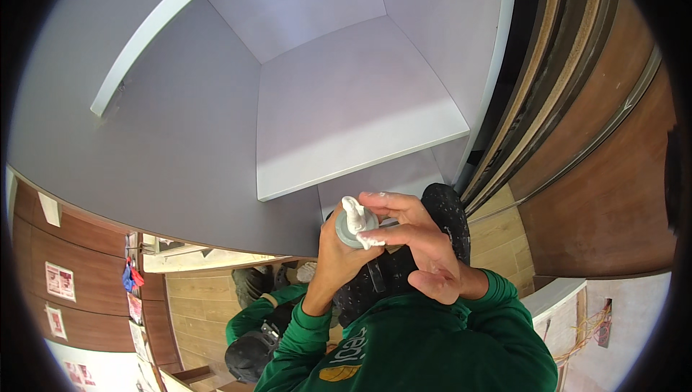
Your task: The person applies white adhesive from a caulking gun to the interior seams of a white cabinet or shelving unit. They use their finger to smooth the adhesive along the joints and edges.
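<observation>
My left hand (337, 269) is wrapped round a grey, round-topped tube (344, 236), held upright in front of my chest. A thick white blob of paste (353, 213) sits on top of it and spills toward its near edge. Over the right side of the tube, my right hand (425, 251) has its fingers spread, with white paste smeared on the fingertips. The index finger and thumb reach the edge of the paste; whether they press on it I cannot tell. Most of the tube's body is hidden by my left hand.
Ahead stands a grey-white cabinet with a shelf board (353, 118). Dark brown panels (598, 197) lean at the right. Loose wires (595, 334) hang from a wall box at lower right. A person in green with a dark cap (251, 356) crouches on the wood-look floor at lower left.
</observation>
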`<action>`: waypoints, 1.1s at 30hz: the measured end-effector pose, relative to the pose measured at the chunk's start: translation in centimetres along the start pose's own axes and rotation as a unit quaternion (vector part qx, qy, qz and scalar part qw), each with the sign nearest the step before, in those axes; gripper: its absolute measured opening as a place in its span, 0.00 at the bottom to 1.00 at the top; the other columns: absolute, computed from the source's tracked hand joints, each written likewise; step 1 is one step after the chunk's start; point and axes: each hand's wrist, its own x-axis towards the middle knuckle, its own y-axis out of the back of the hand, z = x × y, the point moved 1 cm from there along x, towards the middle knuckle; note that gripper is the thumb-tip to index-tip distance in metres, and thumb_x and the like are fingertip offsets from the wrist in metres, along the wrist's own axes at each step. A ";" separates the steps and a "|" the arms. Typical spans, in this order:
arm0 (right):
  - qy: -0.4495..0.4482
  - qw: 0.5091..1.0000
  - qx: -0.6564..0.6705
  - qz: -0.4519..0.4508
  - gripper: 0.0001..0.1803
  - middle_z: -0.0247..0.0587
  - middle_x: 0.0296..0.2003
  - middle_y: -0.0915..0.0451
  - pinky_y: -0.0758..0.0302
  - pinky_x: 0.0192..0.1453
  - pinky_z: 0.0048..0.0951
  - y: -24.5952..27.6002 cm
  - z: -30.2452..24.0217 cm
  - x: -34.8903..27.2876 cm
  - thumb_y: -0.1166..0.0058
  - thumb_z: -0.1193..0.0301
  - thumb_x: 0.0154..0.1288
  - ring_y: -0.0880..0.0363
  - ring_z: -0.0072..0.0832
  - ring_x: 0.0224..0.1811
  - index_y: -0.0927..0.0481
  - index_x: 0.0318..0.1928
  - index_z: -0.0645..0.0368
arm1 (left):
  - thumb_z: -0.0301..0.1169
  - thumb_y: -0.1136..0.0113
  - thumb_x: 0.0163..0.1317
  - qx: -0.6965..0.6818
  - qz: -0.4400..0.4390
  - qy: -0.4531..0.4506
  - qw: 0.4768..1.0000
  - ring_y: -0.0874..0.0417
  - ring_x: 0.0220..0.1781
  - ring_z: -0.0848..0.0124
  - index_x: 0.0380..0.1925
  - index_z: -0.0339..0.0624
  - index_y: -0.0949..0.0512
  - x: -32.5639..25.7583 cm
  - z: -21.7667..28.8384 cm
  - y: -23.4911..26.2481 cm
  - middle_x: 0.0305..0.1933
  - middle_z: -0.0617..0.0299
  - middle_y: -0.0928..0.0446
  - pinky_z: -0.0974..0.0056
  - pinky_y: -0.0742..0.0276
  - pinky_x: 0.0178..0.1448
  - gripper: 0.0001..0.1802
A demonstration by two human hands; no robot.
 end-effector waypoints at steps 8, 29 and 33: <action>0.033 0.992 -0.075 0.092 0.38 0.61 0.72 0.36 0.42 0.78 0.48 2.2 2.0 1.9 0.53 0.54 0.76 0.39 0.47 0.77 0.37 0.75 0.70 | 0.18 0.26 0.54 -0.046 0.034 -0.056 0.997 0.17 0.46 0.71 0.61 0.35 0.25 -0.7 0.2 1.5 0.42 0.59 0.19 0.63 0.19 0.56 0.32; 0.102 0.659 -0.590 0.456 0.60 0.67 0.51 0.26 0.28 0.54 0.50 14.0 5.5 26.5 0.39 0.71 0.58 0.23 0.52 0.49 0.66 0.77 0.82 | 0.23 0.26 0.58 -0.097 0.018 -0.110 0.989 0.18 0.50 0.58 0.66 0.39 0.33 -6.0 -6.9 6.4 0.45 0.52 0.21 0.40 0.23 0.67 0.37; 0.120 0.652 -0.576 0.477 0.59 0.67 0.50 0.28 0.31 0.55 0.49 14.6 5.5 27.5 0.38 0.72 0.58 0.25 0.51 0.49 0.66 0.77 0.84 | 0.24 0.26 0.58 -0.074 -0.017 -0.101 0.992 0.17 0.49 0.57 0.66 0.40 0.33 -6.0 -7.6 7.6 0.44 0.52 0.20 0.40 0.23 0.67 0.37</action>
